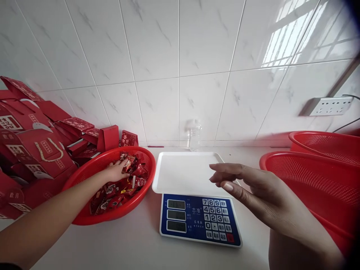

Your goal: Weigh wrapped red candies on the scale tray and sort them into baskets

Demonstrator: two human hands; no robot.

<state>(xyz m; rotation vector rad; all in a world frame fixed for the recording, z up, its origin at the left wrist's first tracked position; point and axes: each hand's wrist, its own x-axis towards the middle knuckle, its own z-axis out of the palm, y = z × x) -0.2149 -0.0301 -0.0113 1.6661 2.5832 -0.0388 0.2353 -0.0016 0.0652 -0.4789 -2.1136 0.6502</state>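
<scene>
My left hand reaches into the red plastic basket on the left. Its thumb and fingers close around a red wrapped candy, and some fingertips are hidden. More red candy packets with gold and white print lie loose beneath it. Over the right side of the digital scale's white tray hovers my right hand. It holds nothing, and its thumb stands apart from the loosely bent fingers. In front of the tray is the scale's blue panel with three displays and a keypad.
Red gift boxes with rope handles are piled at the far left. A clear plastic bottle stands against the tiled wall behind the scale. Two red baskets sit at the right, below a white power strip with a black cable.
</scene>
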